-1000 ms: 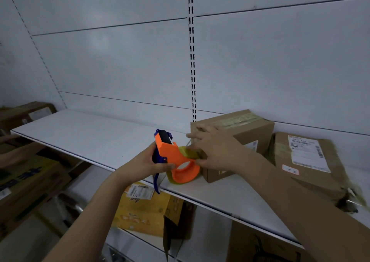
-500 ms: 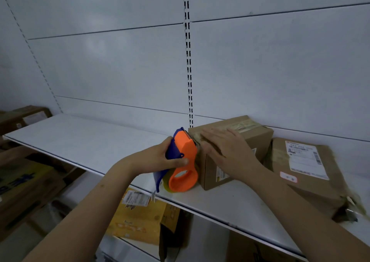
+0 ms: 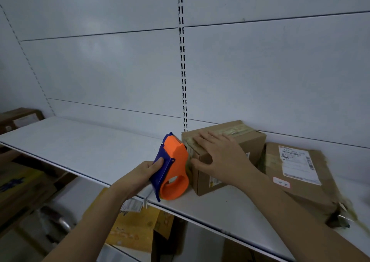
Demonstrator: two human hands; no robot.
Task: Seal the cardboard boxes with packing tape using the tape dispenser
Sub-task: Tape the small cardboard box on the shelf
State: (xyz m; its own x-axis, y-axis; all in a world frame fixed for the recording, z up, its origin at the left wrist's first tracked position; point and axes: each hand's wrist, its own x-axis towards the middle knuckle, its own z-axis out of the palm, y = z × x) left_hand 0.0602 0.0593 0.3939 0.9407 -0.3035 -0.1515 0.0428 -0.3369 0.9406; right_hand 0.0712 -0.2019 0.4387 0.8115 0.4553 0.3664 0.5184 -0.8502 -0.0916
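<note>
A small cardboard box stands on the white shelf, with a strip of tape along its top. My left hand grips the blue handle of an orange tape dispenser, whose front end is pressed against the box's left upper edge. My right hand lies flat over the box's near top corner, fingers straight and thumb against the box's front face. The dispenser's tape roll is hidden by its orange cover.
A larger, worn cardboard box with a white shipping label leans at the right of the shelf. Another box sits at the far left. Yellow and brown boxes lie on the level below. The white back panel rises behind.
The left hand has tilted the dispenser upright and brought it up against the box's left edge. The right hand has moved from the tape end onto the box top and now lies flat.
</note>
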